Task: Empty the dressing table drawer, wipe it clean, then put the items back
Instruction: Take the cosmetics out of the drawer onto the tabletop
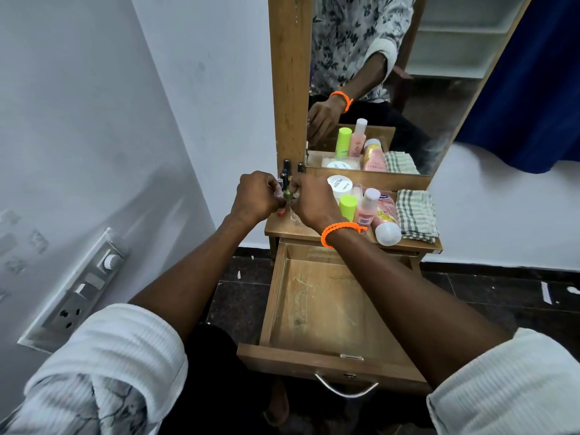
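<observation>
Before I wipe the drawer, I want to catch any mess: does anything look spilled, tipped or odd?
Nothing looks spilled. One white-capped bottle lies on its side at the tabletop's front edge, while the other bottles stand. The open drawer is empty, its bottom scuffed and streaked. Both hands handle small bottles at the left.

We see a brown wooden drawer [317, 309] at six o'clock, its floor pale and scuffed. At three o'clock lies a green-and-white checked cloth [416, 215]. Beside it stand a lime-green-capped tube [347, 208], a pink bottle [365, 208] with a white cap, and a white jar [340, 186]. Our right wrist wears an orange band [339, 232]. Our sleeves [103, 356] are white, ribbed, with a dark floral print. At two o'clock hangs a deep blue curtain [533, 89]. The wall [94, 105] is white, the floor [470, 293] dark.
</observation>
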`<move>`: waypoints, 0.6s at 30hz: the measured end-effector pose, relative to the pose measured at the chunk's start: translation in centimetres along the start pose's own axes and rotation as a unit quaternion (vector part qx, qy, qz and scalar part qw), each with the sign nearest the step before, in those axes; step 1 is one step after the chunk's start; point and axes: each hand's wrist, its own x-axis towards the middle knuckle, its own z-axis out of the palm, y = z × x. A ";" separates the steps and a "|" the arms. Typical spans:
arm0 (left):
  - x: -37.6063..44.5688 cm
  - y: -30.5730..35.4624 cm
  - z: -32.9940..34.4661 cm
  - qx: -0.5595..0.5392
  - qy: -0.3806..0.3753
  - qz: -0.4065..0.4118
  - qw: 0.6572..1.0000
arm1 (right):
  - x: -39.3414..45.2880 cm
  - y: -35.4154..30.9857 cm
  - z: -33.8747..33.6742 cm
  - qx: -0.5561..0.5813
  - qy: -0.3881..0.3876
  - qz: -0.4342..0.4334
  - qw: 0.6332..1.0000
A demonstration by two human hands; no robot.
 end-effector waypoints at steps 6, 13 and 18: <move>-0.1 0.0 -0.1 -0.011 0.012 -0.005 1.000 | -0.3 0.1 -0.1 0.003 0.003 -0.004 1.000; -0.5 0.4 -1.2 -0.012 0.018 -0.015 1.000 | -0.6 -0.1 -0.9 -0.004 0.003 -0.010 1.000; -0.7 1.1 -2.4 -0.005 0.016 -0.026 1.000 | -0.3 -0.6 -3.0 0.025 0.026 -0.022 0.999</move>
